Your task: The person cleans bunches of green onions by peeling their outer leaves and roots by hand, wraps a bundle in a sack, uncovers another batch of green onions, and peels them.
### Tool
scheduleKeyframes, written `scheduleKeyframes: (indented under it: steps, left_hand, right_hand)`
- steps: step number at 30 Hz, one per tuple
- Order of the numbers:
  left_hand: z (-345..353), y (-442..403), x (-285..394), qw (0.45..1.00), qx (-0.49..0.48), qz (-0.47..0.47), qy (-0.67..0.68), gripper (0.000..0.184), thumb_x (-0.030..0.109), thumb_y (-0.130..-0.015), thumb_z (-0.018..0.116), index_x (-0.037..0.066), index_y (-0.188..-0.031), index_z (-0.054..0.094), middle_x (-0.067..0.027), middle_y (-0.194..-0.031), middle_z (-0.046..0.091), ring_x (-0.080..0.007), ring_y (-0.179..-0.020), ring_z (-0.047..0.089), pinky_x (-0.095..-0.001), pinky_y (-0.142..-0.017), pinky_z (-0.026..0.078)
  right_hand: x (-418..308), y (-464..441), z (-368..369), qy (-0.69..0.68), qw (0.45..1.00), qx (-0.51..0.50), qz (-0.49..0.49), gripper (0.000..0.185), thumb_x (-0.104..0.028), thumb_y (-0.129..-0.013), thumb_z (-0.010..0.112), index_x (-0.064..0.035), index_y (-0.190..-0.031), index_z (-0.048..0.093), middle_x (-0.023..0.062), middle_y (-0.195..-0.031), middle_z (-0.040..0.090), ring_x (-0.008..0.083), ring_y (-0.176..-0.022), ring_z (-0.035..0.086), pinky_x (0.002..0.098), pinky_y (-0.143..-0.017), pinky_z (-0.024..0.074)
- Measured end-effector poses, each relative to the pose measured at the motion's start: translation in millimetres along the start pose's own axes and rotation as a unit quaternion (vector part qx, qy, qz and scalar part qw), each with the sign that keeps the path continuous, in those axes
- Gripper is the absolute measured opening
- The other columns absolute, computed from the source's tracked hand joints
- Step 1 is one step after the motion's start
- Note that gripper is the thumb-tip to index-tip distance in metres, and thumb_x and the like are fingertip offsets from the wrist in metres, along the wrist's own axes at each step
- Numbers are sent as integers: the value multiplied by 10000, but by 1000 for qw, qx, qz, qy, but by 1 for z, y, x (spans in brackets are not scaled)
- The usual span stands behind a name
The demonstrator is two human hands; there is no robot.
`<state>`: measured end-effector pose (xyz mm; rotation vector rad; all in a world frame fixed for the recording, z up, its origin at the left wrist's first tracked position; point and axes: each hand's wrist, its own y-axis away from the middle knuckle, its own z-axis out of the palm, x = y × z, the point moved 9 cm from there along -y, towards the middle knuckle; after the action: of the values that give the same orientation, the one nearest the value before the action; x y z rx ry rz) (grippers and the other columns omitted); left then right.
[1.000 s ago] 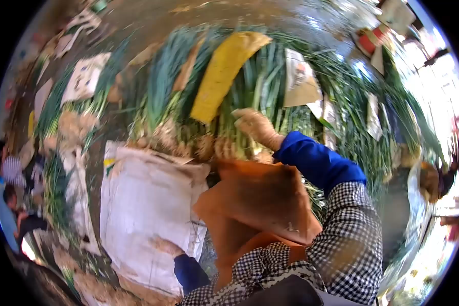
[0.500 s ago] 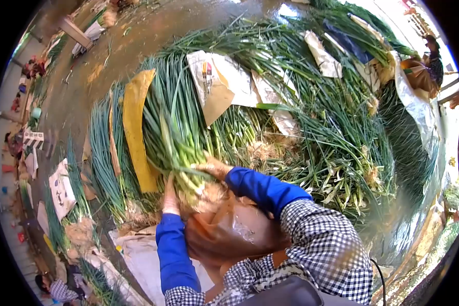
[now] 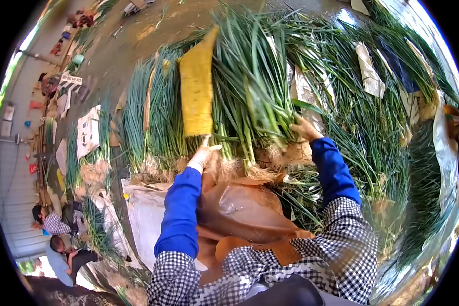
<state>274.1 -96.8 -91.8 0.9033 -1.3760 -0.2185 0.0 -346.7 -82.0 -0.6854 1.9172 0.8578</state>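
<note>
A loose bunch of green onions [image 3: 255,86] lies in front of me, leaves pointing away and pale roots toward me. My left hand [image 3: 204,154] is at its left side near the roots, fingers apart, just below a yellow strip [image 3: 196,86]. At the right side of the bunch, my right hand [image 3: 306,128] touches the stalks with its fingers spread. An orange-brown apron [image 3: 250,211] covers my lap below the roots.
A white sack [image 3: 145,214] lies left of the apron. More green onions [image 3: 362,148] spread out on the right. Two people [image 3: 61,260] sit at the lower left. A printed paper sheet [image 3: 88,131] rests on onions at the left.
Both hands, earlier around the bunch above the apron, are now farther apart. The bunch now lies farther forward among the others, right of the yellow strip. The view has shifted.
</note>
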Motion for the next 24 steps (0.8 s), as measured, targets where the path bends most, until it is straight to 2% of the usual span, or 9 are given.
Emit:
scheduleKeyframes:
  steps: [1,2,5,7,13,14,18,22,24]
  left_hand:
    - [6,16,12,998,-11,-50,-37,880,202,-715,688,95,-1403,149,-141,-1311,397,-251,-1193,395,-401,-951,354]
    - [7,16,9,998,-33,-24,-43,850,253,-728,678,121,-1401,175,-137,-1360,344,-272,-1255,327,-436,-968,323]
    - [-5,37,17,996,-36,4,-75,699,266,-738,660,110,-1339,340,-171,-1284,436,-273,-1188,406,-349,-963,344]
    - [-23,57,50,955,72,132,-255,535,294,-792,585,102,-1270,440,-138,-1249,492,-219,-1123,482,-319,-948,370]
    - [65,180,110,951,93,294,-23,305,154,-876,498,34,-1155,523,-95,-1078,592,-185,-958,583,-281,-842,455]
    - [88,183,98,959,56,275,28,298,153,-879,497,27,-1148,524,-93,-1075,592,-180,-947,587,-271,-830,461]
    - [173,170,45,965,-63,178,182,305,167,-900,470,23,-1168,498,-92,-1082,589,-173,-934,595,-264,-817,466]
    - [246,130,-6,951,-89,97,281,474,150,-866,512,80,-1307,352,-93,-1296,415,-176,-1074,506,-277,-869,427]
    - [259,94,-34,958,-51,87,268,551,90,-830,537,91,-1333,312,-80,-1340,353,-185,-1078,488,-291,-867,423]
  right_hand:
    - [26,-2,6,38,999,-2,12,611,-213,-826,583,-32,-1341,307,171,-1194,507,221,-1100,465,292,-935,360]
    - [12,2,18,-240,967,-39,-76,551,-195,-869,532,6,-1330,308,167,-1213,496,214,-1113,463,283,-941,356]
    - [15,30,-26,-64,989,133,16,422,-166,-880,512,49,-1233,434,160,-1208,511,202,-1102,477,281,-936,368]
    - [6,45,-50,159,929,307,-133,285,-199,-840,557,-18,-1057,595,167,-1007,614,280,-930,577,315,-814,437]
    - [11,50,-55,186,929,278,157,625,-468,-715,668,-21,-1129,531,206,-1064,577,306,-967,571,353,-835,432]
    - [33,36,-46,199,938,256,125,742,-518,-680,671,-30,-1200,466,220,-1142,530,328,-1017,541,378,-856,419]
    - [9,54,-50,283,905,299,108,314,-414,-746,601,-118,-850,615,147,-798,625,333,-771,599,432,-656,457]
    - [-48,114,-28,20,965,257,-39,204,-257,-785,610,-61,-837,632,150,-748,626,258,-707,603,336,-640,458]
    - [-56,145,-7,-59,981,184,26,210,-241,-812,592,-51,-890,638,125,-775,638,196,-720,604,297,-666,463]
